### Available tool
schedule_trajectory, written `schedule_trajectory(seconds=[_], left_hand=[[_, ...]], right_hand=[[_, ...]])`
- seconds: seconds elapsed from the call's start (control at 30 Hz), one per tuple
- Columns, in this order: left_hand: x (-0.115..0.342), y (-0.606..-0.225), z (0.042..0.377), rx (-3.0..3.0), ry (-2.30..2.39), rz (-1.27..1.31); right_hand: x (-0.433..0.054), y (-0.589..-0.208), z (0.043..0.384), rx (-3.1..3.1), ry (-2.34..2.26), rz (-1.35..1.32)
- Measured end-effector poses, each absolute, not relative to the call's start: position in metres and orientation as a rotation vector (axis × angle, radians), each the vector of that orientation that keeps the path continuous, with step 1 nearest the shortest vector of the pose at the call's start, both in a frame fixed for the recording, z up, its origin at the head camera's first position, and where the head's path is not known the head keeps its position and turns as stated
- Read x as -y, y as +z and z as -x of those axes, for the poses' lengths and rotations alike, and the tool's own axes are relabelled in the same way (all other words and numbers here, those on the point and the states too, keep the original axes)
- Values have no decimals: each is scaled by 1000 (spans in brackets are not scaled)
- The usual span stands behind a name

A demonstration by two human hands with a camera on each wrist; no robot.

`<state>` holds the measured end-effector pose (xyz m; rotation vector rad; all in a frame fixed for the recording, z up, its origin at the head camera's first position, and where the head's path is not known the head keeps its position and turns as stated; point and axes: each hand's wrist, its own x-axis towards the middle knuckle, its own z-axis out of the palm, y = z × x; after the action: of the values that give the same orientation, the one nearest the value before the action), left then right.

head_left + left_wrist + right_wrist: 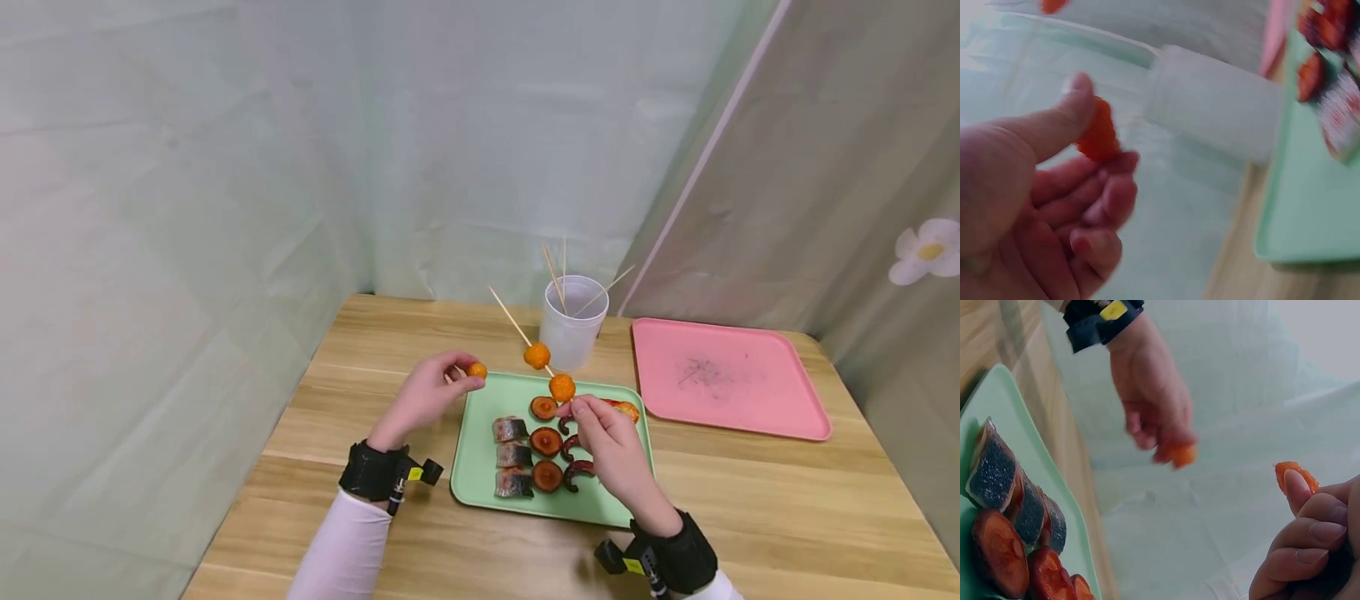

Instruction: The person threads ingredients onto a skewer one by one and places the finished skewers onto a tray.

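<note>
Green, the tray (480, 492) lies nearest, its fish pieces (513, 455) and mushrooms (546, 442) in columns, probably for easy picking. Over its right side my right hand (617, 446) grips a skewer (510, 315) below two orange balls (537, 356), seemingly so the tip is free. By its far left corner my left hand (435, 390) pinches another ball (477, 370). Beyond, a white cup (567, 346) holds sticks (553, 273).

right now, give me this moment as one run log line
left hand: pinches loose orange ball; right hand: holds skewer with two orange balls; green tray: fish pieces, mushroom caps
</note>
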<state>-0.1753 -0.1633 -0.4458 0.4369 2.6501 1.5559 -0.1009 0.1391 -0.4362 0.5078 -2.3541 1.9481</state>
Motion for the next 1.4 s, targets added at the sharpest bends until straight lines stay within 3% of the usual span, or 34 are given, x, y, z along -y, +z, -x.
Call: schedule_trajectory(seconds=[0.27, 0.67, 1.13, 1.4], left_hand=[[169, -430, 167, -2140, 2199, -444], [173, -432, 157, -1963, 2393, -585], [175, -431, 148, -1934, 2361, -607], [159, -419, 147, -1685, 2392, -874]], right_hand=[[-156, -433, 101, 2362, 1838, -791], [-183, -426, 95, 2518, 1697, -1063], [-176, -431, 95, 2652, 1606, -1006], [-166, -427, 106, 2613, 1560, -1030]])
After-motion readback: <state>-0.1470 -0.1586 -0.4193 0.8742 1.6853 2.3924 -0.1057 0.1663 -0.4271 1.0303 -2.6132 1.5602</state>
